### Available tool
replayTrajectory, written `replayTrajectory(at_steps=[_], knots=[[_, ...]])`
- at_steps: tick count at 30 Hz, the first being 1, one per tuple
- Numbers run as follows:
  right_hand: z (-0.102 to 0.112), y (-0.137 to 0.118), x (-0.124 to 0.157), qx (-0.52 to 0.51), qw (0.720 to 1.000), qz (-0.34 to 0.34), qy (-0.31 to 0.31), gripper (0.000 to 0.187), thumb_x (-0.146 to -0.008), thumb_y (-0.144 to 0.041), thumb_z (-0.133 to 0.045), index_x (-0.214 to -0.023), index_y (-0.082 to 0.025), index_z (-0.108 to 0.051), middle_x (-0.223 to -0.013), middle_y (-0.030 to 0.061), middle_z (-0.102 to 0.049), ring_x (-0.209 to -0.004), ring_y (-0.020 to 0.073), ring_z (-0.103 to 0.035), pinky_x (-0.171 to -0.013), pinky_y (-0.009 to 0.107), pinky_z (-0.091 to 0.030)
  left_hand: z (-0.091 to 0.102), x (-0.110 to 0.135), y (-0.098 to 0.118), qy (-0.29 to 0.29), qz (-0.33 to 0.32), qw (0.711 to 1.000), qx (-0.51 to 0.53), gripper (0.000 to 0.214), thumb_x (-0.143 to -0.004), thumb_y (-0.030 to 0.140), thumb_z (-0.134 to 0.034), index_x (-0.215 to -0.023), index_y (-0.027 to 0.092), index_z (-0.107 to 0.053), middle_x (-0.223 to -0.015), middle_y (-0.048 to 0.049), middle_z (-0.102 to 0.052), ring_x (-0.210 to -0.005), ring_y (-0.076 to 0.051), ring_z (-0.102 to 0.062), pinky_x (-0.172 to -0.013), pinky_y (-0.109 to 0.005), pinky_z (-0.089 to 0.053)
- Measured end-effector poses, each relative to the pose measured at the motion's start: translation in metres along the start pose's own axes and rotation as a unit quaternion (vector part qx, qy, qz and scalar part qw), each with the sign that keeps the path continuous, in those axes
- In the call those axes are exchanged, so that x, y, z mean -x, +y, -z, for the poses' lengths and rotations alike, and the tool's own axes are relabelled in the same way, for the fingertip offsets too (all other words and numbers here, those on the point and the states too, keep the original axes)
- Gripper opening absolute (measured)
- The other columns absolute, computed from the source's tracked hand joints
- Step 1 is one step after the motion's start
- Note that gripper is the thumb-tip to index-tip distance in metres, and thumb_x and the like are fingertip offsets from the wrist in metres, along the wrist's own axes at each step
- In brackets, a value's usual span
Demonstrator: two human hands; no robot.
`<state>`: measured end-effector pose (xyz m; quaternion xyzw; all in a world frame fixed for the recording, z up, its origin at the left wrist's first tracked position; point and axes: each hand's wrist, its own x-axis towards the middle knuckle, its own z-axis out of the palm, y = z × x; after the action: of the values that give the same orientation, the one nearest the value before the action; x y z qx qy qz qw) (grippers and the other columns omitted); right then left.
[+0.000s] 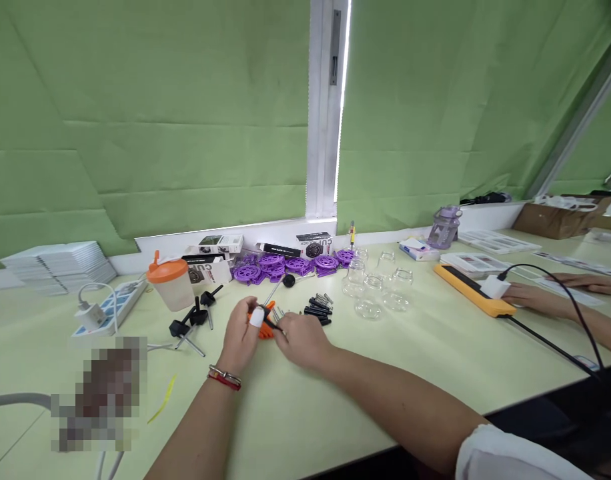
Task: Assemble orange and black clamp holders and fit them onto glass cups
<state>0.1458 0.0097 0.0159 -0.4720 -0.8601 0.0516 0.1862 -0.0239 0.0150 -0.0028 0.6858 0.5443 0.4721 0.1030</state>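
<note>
My left hand (243,333), with a white covering on its thumb, is closed around a small black part (269,321). The fingers of my right hand (303,340) pinch the other end of that part. Orange plastic pieces (266,331) show between and behind my hands; whether they are held or lie on the table, I cannot tell. Beyond my right hand lie short black rods (318,310) and several metal springs (324,299). Left of my hands are black knobs with metal rods (199,313). A round black knob (288,281) with a rod lies just behind.
Purple wheel-like parts (298,266) and printed boxes (208,270) line the back. Clear glass cups (373,287) stand to the right, near an orange power strip (473,290). An orange-lidded container (170,283) is left. Another person's hands (530,298) rest at the far right.
</note>
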Motion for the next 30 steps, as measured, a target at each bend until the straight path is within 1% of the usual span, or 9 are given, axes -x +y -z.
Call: replayTrajectory(at_steps=[2,4,7,10,14,18,22,26,30], knots=[[0.008,0.013,-0.014,-0.005,0.999,-0.045,0.018,0.034,-0.092,-0.036,-0.039,-0.086,-0.018,-0.067,-0.089,0.0093,-0.068,-0.076,0.0197,-0.062,-0.062,0.028,-0.037,0.009,-0.007,-0.014,0.049,-0.001,0.993,-0.106,0.039,-0.088,0.037,-0.036,-0.115,0.014,-0.052,-0.115,-0.0144,-0.058,-0.11,-0.026,-0.053,-0.095,-0.039,-0.04],[0.015,0.031,-0.031,-0.002,0.993,-0.118,0.018,0.034,-0.092,-0.036,-0.039,-0.086,-0.019,-0.068,-0.086,0.0089,-0.069,-0.076,0.0196,-0.062,-0.062,0.028,-0.038,0.016,-0.012,-0.028,0.054,0.068,0.965,-0.247,0.039,-0.082,0.034,-0.043,-0.11,0.011,-0.057,-0.118,-0.0186,-0.057,-0.114,-0.032,-0.05,-0.098,-0.044,-0.037],[0.019,0.062,-0.056,0.025,0.977,-0.212,0.009,0.032,-0.091,-0.035,-0.041,-0.091,-0.018,-0.068,-0.091,0.0106,-0.069,-0.085,0.0217,-0.063,-0.064,0.028,-0.04,0.019,-0.014,-0.044,0.001,0.209,0.914,-0.348,0.04,-0.078,0.033,-0.045,-0.106,0.01,-0.062,-0.118,-0.0219,-0.056,-0.112,-0.037,-0.051,-0.093,-0.047,-0.039],[0.014,0.088,-0.074,0.031,0.967,-0.253,0.0,0.028,-0.089,-0.029,-0.046,-0.095,-0.014,-0.068,-0.096,0.015,-0.069,-0.088,0.024,-0.064,-0.065,0.029,-0.042,0.016,-0.011,-0.051,-0.058,0.269,0.887,-0.371,0.041,-0.076,0.036,-0.045,-0.105,0.013,-0.063,-0.122,-0.0221,-0.053,-0.115,-0.04,-0.048,-0.092,-0.051,-0.037],[0.004,0.108,-0.087,0.038,0.962,-0.27,-0.008,0.023,-0.086,-0.025,-0.053,-0.096,-0.012,-0.068,-0.099,0.0173,-0.068,-0.091,0.0251,-0.064,-0.067,0.029,-0.044,0.013,-0.009,-0.055,-0.063,0.291,0.875,-0.382,0.044,-0.077,0.039,-0.043,-0.104,0.013,-0.065,-0.127,-0.0223,-0.049,-0.119,-0.041,-0.045,-0.093,-0.052,-0.035],[-0.003,0.116,-0.094,0.044,0.962,-0.27,-0.021,0.021,-0.084,-0.025,-0.057,-0.094,-0.011,-0.069,-0.099,0.0181,-0.068,-0.092,0.0252,-0.065,-0.07,0.029,-0.044,0.013,-0.011,-0.058,-0.058,0.301,0.869,-0.389,0.045,-0.077,0.038,-0.045,-0.103,0.009,-0.067,-0.125,-0.0248,-0.051,-0.118,-0.041,-0.046,-0.092,-0.049,-0.037],[-0.01,0.118,-0.097,0.048,0.964,-0.26,-0.03,0.021,-0.084,-0.027,-0.058,-0.094,-0.012,-0.069,-0.099,0.0176,-0.068,-0.093,0.0248,-0.064,-0.072,0.029,-0.044,0.013,-0.012,-0.057,-0.075,0.281,0.873,-0.392,0.04,-0.076,0.034,-0.046,-0.095,0.009,-0.07,-0.121,-0.0249,-0.055,-0.113,-0.041,-0.049,-0.089,-0.049,-0.039],[-0.018,0.12,-0.099,0.054,0.964,-0.258,-0.034,0.021,-0.085,-0.028,-0.057,-0.093,-0.012,-0.069,-0.099,0.0169,-0.069,-0.093,0.0245,-0.065,-0.072,0.029,-0.044,0.015,-0.014,-0.056,-0.069,0.274,0.879,-0.385,0.036,-0.074,0.03,-0.048,-0.091,0.007,-0.07,-0.112,-0.028,-0.058,-0.107,-0.041,-0.054,-0.083,-0.048,-0.042],[-0.023,0.121,-0.1,0.062,0.963,-0.26,-0.035,0.023,-0.086,-0.029,-0.056,-0.095,-0.013,-0.069,-0.101,0.0168,-0.068,-0.095,0.0244,-0.064,-0.073,0.029,-0.044,0.018,-0.015,-0.059,-0.067,0.283,0.886,-0.361,0.03,-0.072,0.023,-0.048,-0.09,0.01,-0.068,-0.102,-0.0249,-0.064,-0.091,-0.037,-0.062,-0.073,-0.044,-0.045]])
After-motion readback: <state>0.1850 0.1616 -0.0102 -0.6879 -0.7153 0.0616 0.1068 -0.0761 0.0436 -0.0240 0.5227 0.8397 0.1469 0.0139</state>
